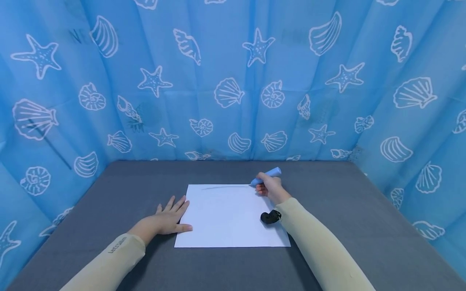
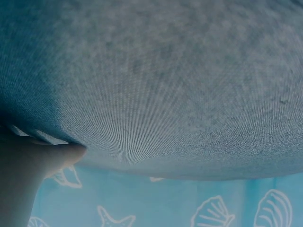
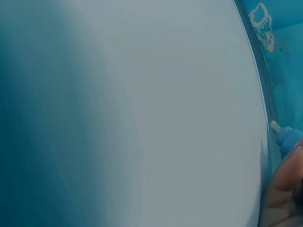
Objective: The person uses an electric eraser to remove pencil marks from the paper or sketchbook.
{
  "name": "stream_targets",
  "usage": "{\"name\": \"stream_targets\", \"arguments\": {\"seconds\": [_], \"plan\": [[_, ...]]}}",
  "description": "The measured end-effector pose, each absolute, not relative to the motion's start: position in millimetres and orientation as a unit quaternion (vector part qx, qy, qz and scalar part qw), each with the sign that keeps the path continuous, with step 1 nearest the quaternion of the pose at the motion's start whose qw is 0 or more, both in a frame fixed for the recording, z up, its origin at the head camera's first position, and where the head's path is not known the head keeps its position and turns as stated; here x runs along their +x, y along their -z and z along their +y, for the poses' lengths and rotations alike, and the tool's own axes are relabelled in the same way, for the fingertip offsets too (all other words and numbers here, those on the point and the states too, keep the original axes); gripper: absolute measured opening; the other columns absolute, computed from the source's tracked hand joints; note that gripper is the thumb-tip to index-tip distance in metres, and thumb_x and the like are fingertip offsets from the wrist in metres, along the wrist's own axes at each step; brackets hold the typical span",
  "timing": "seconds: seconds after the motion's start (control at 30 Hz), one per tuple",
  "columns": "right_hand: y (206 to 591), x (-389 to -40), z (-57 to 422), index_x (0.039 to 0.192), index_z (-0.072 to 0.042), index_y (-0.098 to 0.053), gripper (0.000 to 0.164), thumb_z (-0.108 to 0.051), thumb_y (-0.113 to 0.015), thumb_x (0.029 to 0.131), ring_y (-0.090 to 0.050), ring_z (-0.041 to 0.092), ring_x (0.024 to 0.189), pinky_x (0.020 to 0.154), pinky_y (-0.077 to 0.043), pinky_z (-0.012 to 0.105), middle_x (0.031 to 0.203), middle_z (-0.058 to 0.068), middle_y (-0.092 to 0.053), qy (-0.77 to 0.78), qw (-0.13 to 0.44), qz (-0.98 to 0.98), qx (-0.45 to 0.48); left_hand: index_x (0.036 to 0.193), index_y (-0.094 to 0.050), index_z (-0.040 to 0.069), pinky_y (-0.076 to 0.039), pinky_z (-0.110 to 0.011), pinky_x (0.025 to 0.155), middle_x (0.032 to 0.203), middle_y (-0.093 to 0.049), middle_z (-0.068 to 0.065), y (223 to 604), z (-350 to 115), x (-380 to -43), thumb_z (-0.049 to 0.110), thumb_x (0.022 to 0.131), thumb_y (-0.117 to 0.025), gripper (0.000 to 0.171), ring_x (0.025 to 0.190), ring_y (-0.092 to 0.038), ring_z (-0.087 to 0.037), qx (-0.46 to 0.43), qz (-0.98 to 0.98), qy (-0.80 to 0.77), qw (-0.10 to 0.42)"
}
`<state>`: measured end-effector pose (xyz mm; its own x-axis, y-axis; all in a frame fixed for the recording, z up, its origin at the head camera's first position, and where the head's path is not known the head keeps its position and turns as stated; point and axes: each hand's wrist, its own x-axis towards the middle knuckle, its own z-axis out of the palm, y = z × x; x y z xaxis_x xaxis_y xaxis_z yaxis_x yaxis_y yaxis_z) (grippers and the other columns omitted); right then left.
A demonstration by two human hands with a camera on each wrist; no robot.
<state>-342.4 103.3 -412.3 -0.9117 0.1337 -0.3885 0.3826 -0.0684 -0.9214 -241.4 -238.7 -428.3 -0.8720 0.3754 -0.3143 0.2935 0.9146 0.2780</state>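
A white sheet of paper (image 1: pixel 225 222) lies flat on the grey table. My left hand (image 1: pixel 168 219) rests at its left edge with fingers spread, thumb and fingertips touching the margin. In the left wrist view only part of that hand (image 2: pixel 28 172) shows at lower left. My right hand (image 1: pixel 272 188) grips a thick light-blue marker (image 1: pixel 274 172) near the paper's top right corner. The marker slants, its tip down by the top edge; in the right wrist view the marker (image 3: pixel 289 139) shows a pale tip. A faint thin line (image 1: pixel 223 187) runs just below the top edge.
A grey cloth-like surface (image 1: pixel 138 182) surrounds the paper. Blue curtains (image 1: pixel 225 117) with white shells and starfish stand behind and at both sides. A small black device (image 1: pixel 270 218) sticks out from the right sleeve (image 1: pixel 320 242) above the paper.
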Motion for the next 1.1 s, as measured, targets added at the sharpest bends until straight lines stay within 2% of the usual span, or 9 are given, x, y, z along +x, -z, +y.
{"name": "stream_targets", "arguments": {"seconds": [0.5, 0.77, 0.93, 1.1], "plan": [[411.0, -342.2, 102.7, 0.085, 0.002, -0.058, 0.020, -0.017, -0.063, 0.090, -0.050, 0.010, 0.049, 0.049, -0.047, 0.021, 0.060, 0.004, -0.054, 0.692, 0.112, 0.691, 0.178, 0.155, -0.016, 0.004, 0.004, -0.073, 0.104, 0.161, -0.004, -0.018, 422.8, -237.4, -238.3, 0.073, 0.085, -0.050, 0.104, 0.144, 0.007, -0.046, 0.171, 0.961, -0.120, 0.183], [410.3, -342.6, 103.4, 0.084, 0.001, -0.057, 0.022, -0.020, -0.063, 0.092, -0.051, 0.010, 0.049, 0.049, -0.047, 0.021, 0.061, 0.004, -0.054, 0.694, 0.108, 0.688, 0.182, 0.155, -0.015, 0.005, 0.005, -0.072, 0.104, 0.162, -0.003, -0.017, 428.2, -239.4, -239.9, 0.077, 0.083, -0.047, 0.107, 0.144, 0.009, -0.045, 0.176, 0.960, -0.129, 0.174], [410.3, -340.2, 104.1, 0.092, 0.001, -0.057, 0.027, -0.025, -0.061, 0.094, -0.056, 0.011, 0.052, 0.053, -0.051, 0.023, 0.067, 0.005, -0.056, 0.709, 0.106, 0.671, 0.190, 0.155, -0.016, 0.004, 0.005, -0.073, 0.104, 0.162, -0.004, -0.017, 432.1, -240.2, -241.0, 0.077, 0.083, -0.048, 0.107, 0.144, 0.008, -0.046, 0.177, 0.960, -0.129, 0.176], [409.4, -335.8, 104.2, 0.098, 0.004, -0.059, 0.024, -0.020, -0.061, 0.094, -0.063, 0.013, 0.057, 0.057, -0.054, 0.025, 0.071, 0.008, -0.061, 0.726, 0.117, 0.655, 0.175, 0.155, -0.015, 0.004, 0.005, -0.072, 0.104, 0.162, -0.003, -0.018, 427.2, -238.5, -241.0, 0.075, 0.084, -0.049, 0.106, 0.144, 0.008, -0.046, 0.176, 0.959, -0.127, 0.180]]}}
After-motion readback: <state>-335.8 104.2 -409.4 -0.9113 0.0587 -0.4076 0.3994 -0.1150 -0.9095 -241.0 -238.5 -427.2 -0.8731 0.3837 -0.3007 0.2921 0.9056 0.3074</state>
